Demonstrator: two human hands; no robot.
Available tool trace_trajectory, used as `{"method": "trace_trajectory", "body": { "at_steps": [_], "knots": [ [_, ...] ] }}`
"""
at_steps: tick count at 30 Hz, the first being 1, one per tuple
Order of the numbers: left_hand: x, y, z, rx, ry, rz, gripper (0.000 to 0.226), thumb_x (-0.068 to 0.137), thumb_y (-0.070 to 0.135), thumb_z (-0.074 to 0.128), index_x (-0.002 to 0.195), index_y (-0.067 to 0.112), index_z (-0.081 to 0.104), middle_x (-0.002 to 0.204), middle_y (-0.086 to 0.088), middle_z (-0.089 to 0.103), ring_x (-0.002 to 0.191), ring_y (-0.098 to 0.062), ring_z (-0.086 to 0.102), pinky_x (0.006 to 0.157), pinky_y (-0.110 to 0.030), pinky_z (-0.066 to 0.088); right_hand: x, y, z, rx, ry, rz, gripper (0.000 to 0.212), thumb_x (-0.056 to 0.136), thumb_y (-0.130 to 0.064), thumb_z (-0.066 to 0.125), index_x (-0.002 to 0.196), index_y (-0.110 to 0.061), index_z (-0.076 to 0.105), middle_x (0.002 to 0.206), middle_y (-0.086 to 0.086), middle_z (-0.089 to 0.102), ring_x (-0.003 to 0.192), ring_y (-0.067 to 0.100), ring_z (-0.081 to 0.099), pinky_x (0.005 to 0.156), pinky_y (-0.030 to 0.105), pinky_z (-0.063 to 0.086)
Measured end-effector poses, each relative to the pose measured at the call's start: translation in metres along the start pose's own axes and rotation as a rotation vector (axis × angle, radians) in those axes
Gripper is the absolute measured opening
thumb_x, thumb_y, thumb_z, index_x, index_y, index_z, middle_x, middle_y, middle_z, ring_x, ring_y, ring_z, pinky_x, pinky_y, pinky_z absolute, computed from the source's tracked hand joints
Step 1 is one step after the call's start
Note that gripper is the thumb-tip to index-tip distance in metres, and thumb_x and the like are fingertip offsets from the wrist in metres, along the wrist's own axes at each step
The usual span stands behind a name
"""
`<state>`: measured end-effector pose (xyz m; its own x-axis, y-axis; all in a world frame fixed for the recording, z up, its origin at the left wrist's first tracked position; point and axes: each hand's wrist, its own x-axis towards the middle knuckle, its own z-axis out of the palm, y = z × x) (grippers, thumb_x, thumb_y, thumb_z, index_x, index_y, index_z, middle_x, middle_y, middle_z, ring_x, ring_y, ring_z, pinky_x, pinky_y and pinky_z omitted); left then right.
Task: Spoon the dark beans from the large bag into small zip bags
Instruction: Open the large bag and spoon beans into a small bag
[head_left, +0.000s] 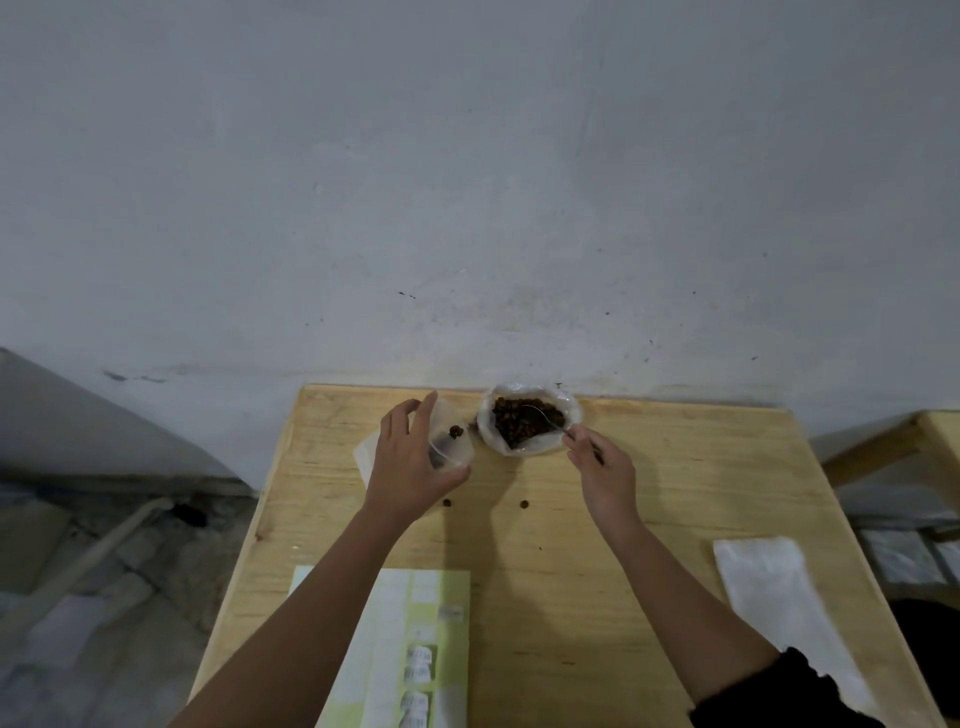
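Pale wood tabletop (649, 499) meets a grey wall (467, 182). At its far edge, the right hand (605, 470) pinches a spoon (546, 419) dipped in the bag (487, 422) of beans (519, 423). The left hand (410, 462) grips a zip bag (453, 446) beside it.

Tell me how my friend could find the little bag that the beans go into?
Start at the pale wooden table against the grey wall. At its far edge stands a big white plastic bag heaped with dark beans; just left of it, the left hand holds the small clear zip bag. It is see-through and has only a few beans inside.
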<state>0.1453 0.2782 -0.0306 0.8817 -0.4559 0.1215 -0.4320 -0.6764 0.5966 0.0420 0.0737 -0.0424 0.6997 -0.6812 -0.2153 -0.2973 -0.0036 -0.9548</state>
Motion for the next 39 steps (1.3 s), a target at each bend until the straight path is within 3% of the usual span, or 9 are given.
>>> {"method": "trace_trajectory", "body": {
  "at_steps": [4,11,13,15,18,21,28,34,39],
  "knots": [
    [-0.003,-0.005,-0.002,-0.001,0.005,0.023,0.094,0.065,0.043,0.076,0.142,0.014,0.032,0.133,-0.009,0.036,0.124,-0.022,0.03,0.102,-0.035,0.033,0.001,0.005,0.007,-0.106,-0.068,0.003,0.031,0.095,-0.022,0.053,0.121,-0.009,0.062,0.121,0.007,0.065,0.111,0.017,0.061,0.1,0.041,0.048],
    [-0.004,-0.005,-0.005,-0.011,0.004,0.015,0.097,0.06,0.062,0.055,0.142,0.016,0.031,0.132,-0.006,0.035,0.122,-0.02,0.03,0.101,-0.033,0.033,0.007,0.005,0.0,-0.168,-0.055,0.052,0.027,0.091,-0.015,0.06,0.116,-0.008,0.065,0.113,0.004,0.065,0.104,0.019,0.062,0.096,0.042,0.05],
    [-0.002,-0.002,-0.005,-0.018,0.002,0.019,0.098,0.059,0.062,0.055,0.143,0.017,0.03,0.133,-0.005,0.035,0.123,-0.019,0.029,0.101,-0.032,0.033,0.008,0.004,-0.009,-0.232,-0.039,0.041,0.024,0.09,-0.017,0.06,0.112,-0.008,0.066,0.107,0.006,0.067,0.099,0.02,0.063,0.092,0.033,0.051],
    [0.0,0.003,-0.004,-0.023,0.0,0.031,0.098,0.059,0.062,0.054,0.143,0.017,0.03,0.134,-0.005,0.035,0.123,-0.019,0.029,0.101,-0.032,0.032,0.007,-0.001,-0.02,-0.308,-0.008,0.001,0.019,0.09,-0.017,0.059,0.104,-0.009,0.069,0.096,0.004,0.067,0.09,0.017,0.061,0.076,0.009,0.045],
    [0.005,0.016,-0.004,-0.033,-0.009,0.051,0.1,0.059,0.063,0.053,0.143,0.017,0.029,0.135,-0.006,0.034,0.124,-0.02,0.028,0.102,-0.033,0.032,0.004,-0.012,-0.035,-0.32,0.088,-0.096,0.013,0.09,-0.014,0.06,0.097,-0.008,0.069,0.09,0.003,0.067,0.084,0.012,0.059,0.064,0.001,0.039],
    [0.01,0.035,-0.001,-0.052,-0.029,0.071,0.1,0.058,0.063,0.053,0.143,0.016,0.029,0.135,-0.006,0.034,0.124,-0.02,0.028,0.103,-0.032,0.033,-0.004,-0.04,-0.038,-0.219,0.061,-0.201,0.008,0.089,-0.012,0.061,0.093,-0.016,0.067,0.083,-0.002,0.067,0.081,0.011,0.062,0.069,0.004,0.044],
    [0.017,0.075,0.013,-0.151,-0.063,0.188,0.094,0.068,0.063,0.057,0.143,0.014,0.028,0.134,-0.007,0.033,0.124,-0.015,0.025,0.099,-0.029,0.031,-0.025,-0.097,-0.035,-0.483,-0.513,-0.291,0.022,0.092,-0.027,0.056,0.113,-0.034,0.062,0.088,-0.005,0.067,0.081,0.015,0.064,0.073,0.026,0.05],
    [0.015,0.099,0.018,-0.211,-0.041,0.23,0.093,0.071,0.045,0.076,0.144,0.014,0.027,0.137,-0.006,0.032,0.125,-0.014,0.024,0.096,-0.024,0.027,-0.02,-0.101,-0.044,-0.606,-0.433,-0.436,0.018,0.091,-0.02,0.055,0.086,-0.012,0.071,0.089,0.001,0.069,0.081,0.012,0.061,0.073,0.029,0.05],
    [0.012,0.111,0.014,-0.348,-0.071,0.145,0.097,0.068,0.056,0.074,0.144,0.024,0.023,0.133,0.011,0.03,0.122,-0.003,0.027,0.094,-0.02,0.03,-0.009,-0.102,-0.059,-0.631,-0.283,-0.514,0.016,0.092,-0.015,0.054,0.082,-0.011,0.067,0.085,-0.001,0.065,0.081,0.011,0.059,0.079,0.028,0.049]
  ]
}}
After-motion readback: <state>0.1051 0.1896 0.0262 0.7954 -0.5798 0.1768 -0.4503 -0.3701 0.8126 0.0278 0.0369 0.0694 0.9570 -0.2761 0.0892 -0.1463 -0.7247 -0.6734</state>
